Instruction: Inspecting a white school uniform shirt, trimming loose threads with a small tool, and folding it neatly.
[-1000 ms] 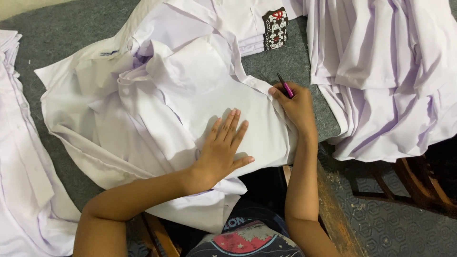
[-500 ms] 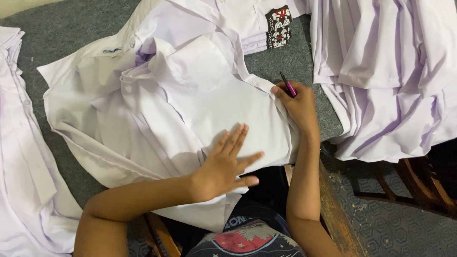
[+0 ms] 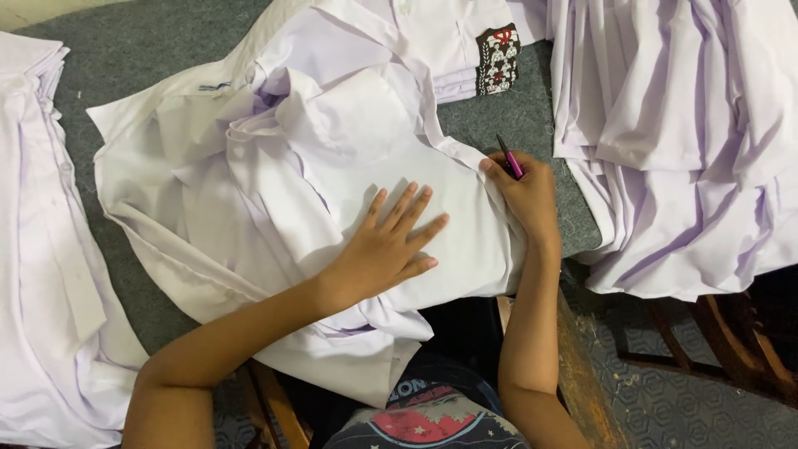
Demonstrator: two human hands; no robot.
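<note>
A white shirt (image 3: 274,191) lies spread and crumpled on a grey felt-covered table (image 3: 150,50). My left hand (image 3: 384,243) rests flat on the shirt's smooth front panel, fingers spread. My right hand (image 3: 525,193) sits at the shirt's right edge, gripping a small pink and black pen-like tool (image 3: 509,156) whose tip points up and away. Its fingertips touch the shirt's edge seam.
A folded white shirt with a dark patterned badge (image 3: 497,60) lies at the top. A heap of white shirts (image 3: 682,133) hangs over the table's right side. Another stack of white cloth (image 3: 41,249) fills the left. Wooden chair parts (image 3: 723,341) stand lower right.
My left hand slid slightly to the right across the shirt panel and its fingers spread wider. My right hand with the tool stayed at the shirt's edge.
</note>
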